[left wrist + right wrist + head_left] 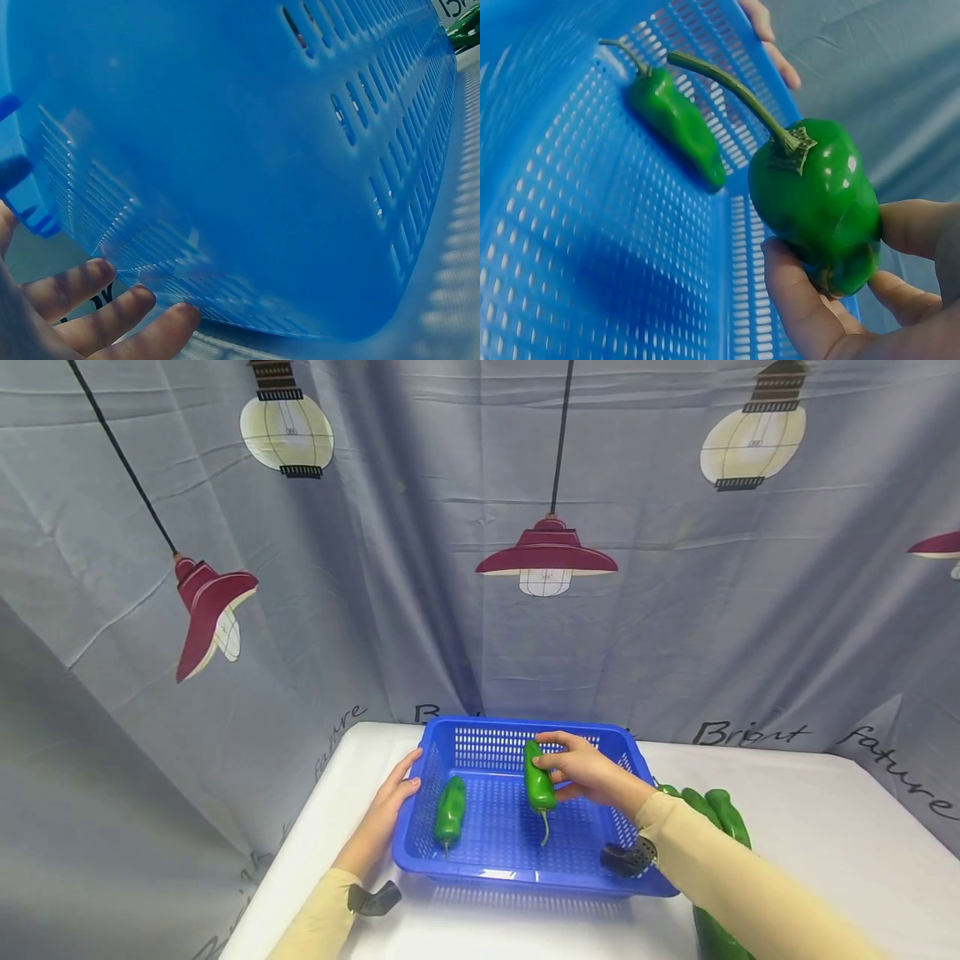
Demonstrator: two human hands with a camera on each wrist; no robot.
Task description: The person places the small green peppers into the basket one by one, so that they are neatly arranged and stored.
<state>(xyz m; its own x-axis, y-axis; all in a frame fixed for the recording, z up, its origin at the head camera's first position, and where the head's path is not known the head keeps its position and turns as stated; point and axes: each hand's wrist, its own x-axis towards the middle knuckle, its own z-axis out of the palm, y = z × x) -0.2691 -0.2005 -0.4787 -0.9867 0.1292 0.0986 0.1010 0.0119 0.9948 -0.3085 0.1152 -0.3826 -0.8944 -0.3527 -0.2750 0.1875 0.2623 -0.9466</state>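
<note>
A blue plastic basket (487, 874) with slotted walls stands on the white table. My right hand (581, 768) grips a green pepper (538, 781) above the basket's floor, its long stem hanging toward me. The right wrist view shows thumb and fingers round the lower body of this pepper (817, 202). Another green pepper (451, 810) lies at the left side inside the basket. My left hand (390, 802) rests at the basket's left rim, and its fingers (127, 315) lie extended along the outer wall in the left wrist view.
Several more green peppers (727, 818) lie on the table (810, 827) right of the basket, partly hidden by my right sleeve. A grey curtain (435, 610) printed with lamps hangs behind the table and along its left.
</note>
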